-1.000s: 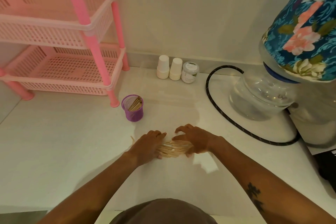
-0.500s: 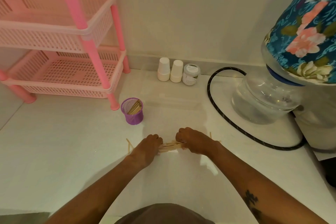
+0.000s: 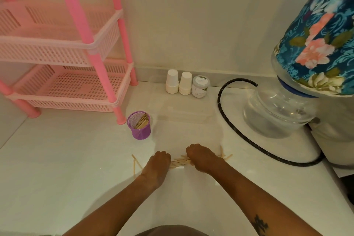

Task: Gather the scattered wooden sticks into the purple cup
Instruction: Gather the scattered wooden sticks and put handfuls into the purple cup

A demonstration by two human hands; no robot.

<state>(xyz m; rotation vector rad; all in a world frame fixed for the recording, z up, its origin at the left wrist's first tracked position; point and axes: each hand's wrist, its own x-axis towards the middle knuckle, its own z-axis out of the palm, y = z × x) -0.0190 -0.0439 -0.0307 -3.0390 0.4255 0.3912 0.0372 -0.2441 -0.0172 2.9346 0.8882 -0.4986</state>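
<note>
Both fists, left hand (image 3: 157,165) & right hand (image 3: 201,158), grip wooden sticks (image 3: 180,163) on floor (image 3: 57,168); purple cup (image 3: 139,125) near pink rack (image 3: 63,48).

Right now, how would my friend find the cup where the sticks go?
Find the tall pink plastic shelf rack on the left. Beside its nearest front leg, on the white floor, stands a small purple mesh cup. Unlike the two white paper cups by the wall, it holds wooden sticks.

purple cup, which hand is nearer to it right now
The left hand is nearer: it lies just below and slightly right of the purple cup. The right hand lies farther right, across the bundle of wooden sticks pressed between both hands.
</note>
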